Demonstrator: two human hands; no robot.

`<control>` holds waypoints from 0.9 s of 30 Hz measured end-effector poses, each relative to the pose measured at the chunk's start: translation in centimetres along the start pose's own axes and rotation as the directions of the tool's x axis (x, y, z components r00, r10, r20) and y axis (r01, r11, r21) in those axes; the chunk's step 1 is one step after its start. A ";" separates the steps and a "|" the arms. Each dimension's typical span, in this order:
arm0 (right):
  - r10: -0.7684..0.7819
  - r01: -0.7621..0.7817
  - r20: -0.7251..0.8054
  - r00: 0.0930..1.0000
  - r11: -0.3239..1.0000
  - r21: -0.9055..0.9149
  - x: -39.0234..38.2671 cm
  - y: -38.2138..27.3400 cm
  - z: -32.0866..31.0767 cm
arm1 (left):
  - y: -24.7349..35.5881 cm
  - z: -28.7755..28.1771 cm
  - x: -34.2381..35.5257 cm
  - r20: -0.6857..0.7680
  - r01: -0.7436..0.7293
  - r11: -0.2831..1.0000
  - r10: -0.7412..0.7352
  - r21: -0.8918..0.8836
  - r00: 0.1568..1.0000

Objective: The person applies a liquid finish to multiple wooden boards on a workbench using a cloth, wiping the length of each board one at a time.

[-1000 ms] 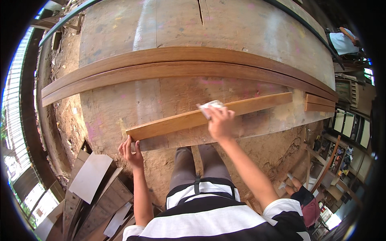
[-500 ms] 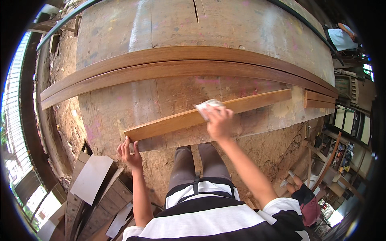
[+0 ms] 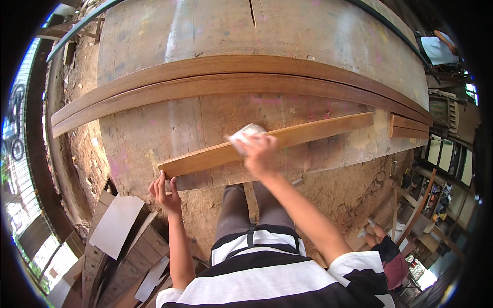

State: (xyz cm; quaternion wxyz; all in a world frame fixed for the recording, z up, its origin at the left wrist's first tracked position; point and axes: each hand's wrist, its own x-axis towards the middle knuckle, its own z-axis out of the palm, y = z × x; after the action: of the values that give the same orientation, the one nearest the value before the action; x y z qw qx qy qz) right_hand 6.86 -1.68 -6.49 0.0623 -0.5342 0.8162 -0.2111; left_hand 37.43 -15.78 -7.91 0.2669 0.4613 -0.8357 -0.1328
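A narrow brown wooden plank (image 3: 318, 131) lies slantwise on the worktable, its left end nearer to me. My right hand (image 3: 259, 156) grips a whitish folded cloth (image 3: 245, 134) and presses it on the middle of the plank; hand and cloth are slightly blurred. At the plank's left end, my left hand (image 3: 167, 196) has its fingers stretched and apart, with a fingertip touching the corner of the wood. Beyond the plank, two long darker boards (image 3: 231, 84) rest side by side across the table.
The wide stained worktable (image 3: 138, 141) has a slit near its far side. Short wood pieces (image 3: 408, 127) lie at its right end. Lower left, pale sheets (image 3: 117, 226) lie on stacked timber (image 3: 134, 264). Two other people (image 3: 437, 50) are partly visible at the right.
My right hand has slid the cloth leftward along the plank, from right of its middle. My left hand stays at the plank's left end.
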 end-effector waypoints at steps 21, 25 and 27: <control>0.222 -0.228 -0.051 0.974 0.942 -0.246 -2.5 10.5 -6.7 | 0.0 0.0 -0.6 0.009 0.005 0.998 -0.005 0.061 1.000; 0.182 -0.188 -0.055 0.982 0.974 -0.123 -0.1 4.2 -5.3 | 0.1 0.3 -0.5 -0.011 -0.008 0.998 0.008 0.054 1.000; 0.062 -0.064 -0.053 0.997 0.998 -0.029 -0.2 1.6 -1.8 | 0.3 0.2 0.0 -0.005 -0.029 0.998 0.029 0.063 1.000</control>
State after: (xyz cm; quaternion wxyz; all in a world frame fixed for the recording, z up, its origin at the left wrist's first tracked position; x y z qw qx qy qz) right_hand 5.01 -0.47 -5.52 0.0394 -0.5034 0.8371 -0.2102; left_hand 37.08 -15.56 -7.96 0.2564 0.4576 -0.8453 -0.1012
